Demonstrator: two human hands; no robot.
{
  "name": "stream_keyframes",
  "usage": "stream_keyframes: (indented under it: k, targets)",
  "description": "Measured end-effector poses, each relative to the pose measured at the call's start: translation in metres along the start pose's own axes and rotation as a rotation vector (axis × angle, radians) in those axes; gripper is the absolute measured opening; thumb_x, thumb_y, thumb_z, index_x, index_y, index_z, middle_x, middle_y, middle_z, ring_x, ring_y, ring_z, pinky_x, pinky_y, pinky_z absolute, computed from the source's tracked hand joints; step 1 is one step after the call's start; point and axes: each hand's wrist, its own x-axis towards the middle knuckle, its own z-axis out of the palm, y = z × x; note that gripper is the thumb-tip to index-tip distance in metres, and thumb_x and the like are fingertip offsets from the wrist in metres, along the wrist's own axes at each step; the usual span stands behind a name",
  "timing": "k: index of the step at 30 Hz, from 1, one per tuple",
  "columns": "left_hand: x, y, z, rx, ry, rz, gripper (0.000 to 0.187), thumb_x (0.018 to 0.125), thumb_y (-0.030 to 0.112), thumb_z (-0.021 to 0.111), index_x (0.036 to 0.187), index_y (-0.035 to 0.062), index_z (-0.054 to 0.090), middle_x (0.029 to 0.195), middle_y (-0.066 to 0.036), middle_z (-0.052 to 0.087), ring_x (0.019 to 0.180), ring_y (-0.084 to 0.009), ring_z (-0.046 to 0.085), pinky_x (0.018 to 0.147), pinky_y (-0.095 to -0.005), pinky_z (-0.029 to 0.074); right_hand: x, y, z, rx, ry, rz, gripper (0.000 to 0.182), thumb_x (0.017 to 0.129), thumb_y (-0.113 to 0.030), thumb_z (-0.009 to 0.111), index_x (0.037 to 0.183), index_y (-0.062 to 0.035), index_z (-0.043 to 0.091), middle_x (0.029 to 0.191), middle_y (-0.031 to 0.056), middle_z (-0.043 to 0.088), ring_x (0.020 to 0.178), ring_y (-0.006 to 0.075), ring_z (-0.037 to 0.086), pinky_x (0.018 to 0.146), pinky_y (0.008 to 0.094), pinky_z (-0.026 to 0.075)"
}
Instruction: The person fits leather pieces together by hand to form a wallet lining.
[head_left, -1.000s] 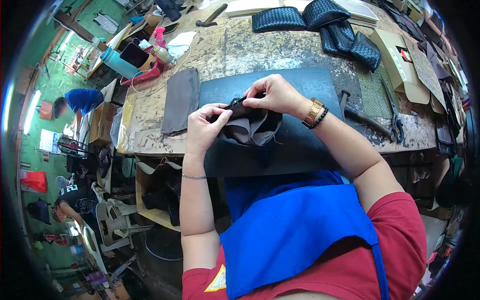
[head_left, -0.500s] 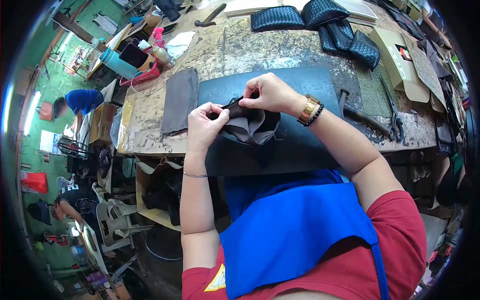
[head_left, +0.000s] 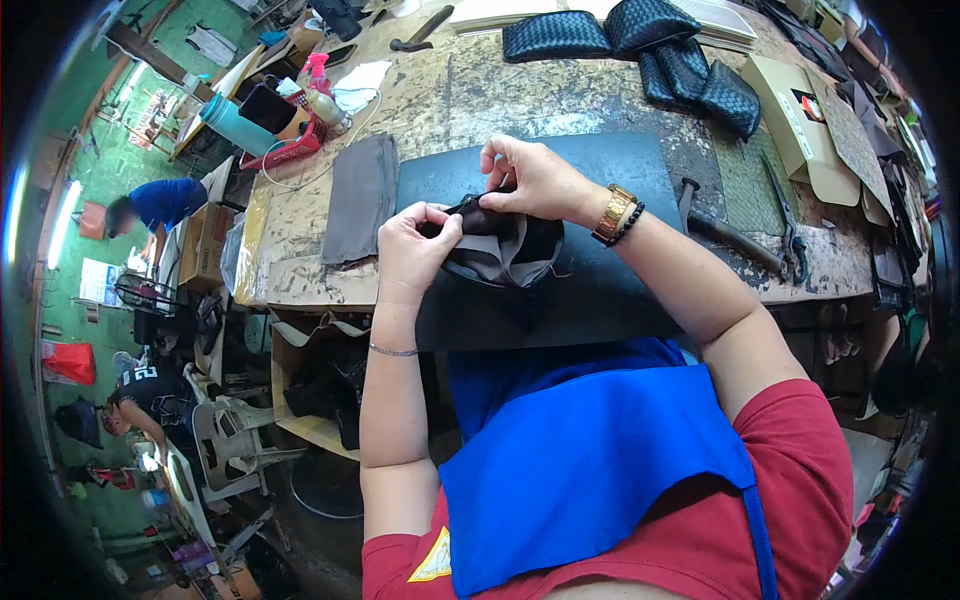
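Left hand and right hand clamp fingers on a rounded dark pouch with creased grey lining.

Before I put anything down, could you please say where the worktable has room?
The worktable is bare between the dark mat, woven pouches and white cloth. It is crowded around the red basket and, rightward, hammer and shears.

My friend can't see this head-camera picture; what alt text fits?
A person's left hand pinches the rim of a dark, open pouch while the right hand touches it, over a dark mat on a worn workbench. Brown material lies to the left, a hammer and shears to the right, and black woven pieces at the back.
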Motion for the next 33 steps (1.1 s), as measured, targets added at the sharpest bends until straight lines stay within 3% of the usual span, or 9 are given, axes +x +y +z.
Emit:
stream_keyframes:
  k: [4, 13, 16, 19, 23, 25, 28, 31, 33]
  targets:
    - [-0.001, -0.003, 0.0, -0.049, 0.033, -0.018, 0.015, 0.078, 0.012, 0.076, 0.076, -0.002, 0.07, 0.089, -0.01, 0.073, 0.078, -0.0112, 0.065, 0.075, -0.0269, 0.053, 0.0, -0.002, 0.003, 0.015, -0.007, 0.003, 0.034, 0.079, -0.01, 0.078, 0.101, -0.0048, 0.053, 0.085, 0.0039, 0.068, 0.079, 0.0097, 0.061, 0.069, 0.0277, 0.05]
    - [0.004, 0.001, 0.006, 0.093, 0.04, 0.009, 0.017, 0.076, 0.004, 0.075, 0.071, 0.001, 0.058, 0.08, -0.005, 0.067, 0.074, -0.0069, 0.059, 0.07, -0.0237, 0.05, -0.001, -0.001, 0.006, -0.018, 0.029, -0.095, 0.03, 0.08, -0.008, 0.077, 0.1, -0.0031, 0.055, 0.086, 0.0056, 0.066, 0.082, 0.0119, 0.064, 0.073, 0.0294, 0.052]
    - [0.004, 0.007, 0.007, 0.013, 0.064, 0.033, 0.024, 0.076, 0.001, 0.074, 0.081, 0.0049, 0.05, 0.08, -0.004, 0.064, 0.076, -0.0069, 0.059, 0.072, -0.024, 0.05, -0.002, -0.004, 0.002, -0.058, -0.017, -0.062, 0.03, 0.08, -0.01, 0.076, 0.101, -0.0026, 0.057, 0.087, 0.0076, 0.066, 0.083, 0.0154, 0.066, 0.074, 0.031, 0.054]
    - [0.006, 0.005, 0.007, -0.081, 0.002, 0.043, 0.032, 0.075, -0.002, 0.071, 0.089, 0.0078, 0.044, 0.083, -0.003, 0.062, 0.08, -0.0076, 0.059, 0.076, -0.0238, 0.049, 0.0, -0.015, -0.005, -0.167, -0.073, -0.241, 0.029, 0.082, -0.014, 0.074, 0.103, -0.0033, 0.058, 0.088, 0.0096, 0.068, 0.083, 0.0212, 0.069, 0.074, 0.034, 0.054]
    - [0.012, 0.004, 0.008, -0.075, -0.054, 0.164, 0.028, 0.08, 0.002, 0.073, 0.095, 0.0045, 0.05, 0.086, -0.006, 0.065, 0.083, -0.0115, 0.063, 0.081, -0.0272, 0.051, 0.014, -0.02, -0.01, -0.237, -0.335, -0.257, 0.025, 0.084, -0.014, 0.069, 0.106, -0.0061, 0.059, 0.088, 0.0129, 0.069, 0.084, 0.0306, 0.069, 0.073, 0.0392, 0.053]
    - [0.011, 0.004, 0.011, -0.183, 0.016, 0.188, 0.027, 0.086, 0.001, 0.072, 0.1, 0.0062, 0.049, 0.095, -0.005, 0.065, 0.089, -0.0101, 0.06, 0.087, -0.0263, 0.048, 0.019, -0.026, -0.017, -0.257, -0.236, -0.225, 0.024, 0.085, -0.012, 0.067, 0.106, -0.0063, 0.058, 0.088, 0.0139, 0.068, 0.081, 0.0323, 0.068, 0.073, 0.0395, 0.052]
    - [0.001, 0.002, -0.002, -0.373, 0.116, 0.118, 0.042, 0.099, 0.028, 0.062, 0.127, 0.0016, 0.046, 0.123, -0.012, 0.057, 0.118, -0.0167, 0.052, 0.104, -0.0313, 0.039, 0.018, -0.017, -0.029, -0.328, 0.063, -0.101, 0.02, 0.087, -0.011, 0.062, 0.105, -0.0054, 0.054, 0.084, 0.0115, 0.063, 0.069, 0.0286, 0.065, 0.066, 0.037, 0.052]
    - [-0.023, -0.006, 0.002, -0.325, 0.169, 0.112, 0.065, 0.098, 0.043, 0.059, 0.139, -0.0031, 0.038, 0.138, -0.018, 0.046, 0.132, -0.0239, 0.042, 0.113, -0.0359, 0.03, 0.001, -0.011, -0.04, -0.205, 0.066, 0.042, 0.015, 0.09, -0.011, 0.061, 0.103, -0.0059, 0.055, 0.082, 0.0064, 0.061, 0.063, 0.0179, 0.062, 0.057, 0.0314, 0.051]
    - [-0.036, -0.004, 0.009, -0.299, 0.132, 0.097, 0.08, 0.096, 0.051, 0.058, 0.146, -0.0046, 0.031, 0.146, -0.021, 0.039, 0.139, -0.0271, 0.034, 0.117, -0.0375, 0.023, -0.017, -0.014, -0.034, -0.044, -0.005, 0.176, 0.013, 0.091, -0.014, 0.06, 0.1, -0.0048, 0.061, 0.078, 0.0091, 0.065, 0.067, 0.0194, 0.065, 0.063, 0.033, 0.051]
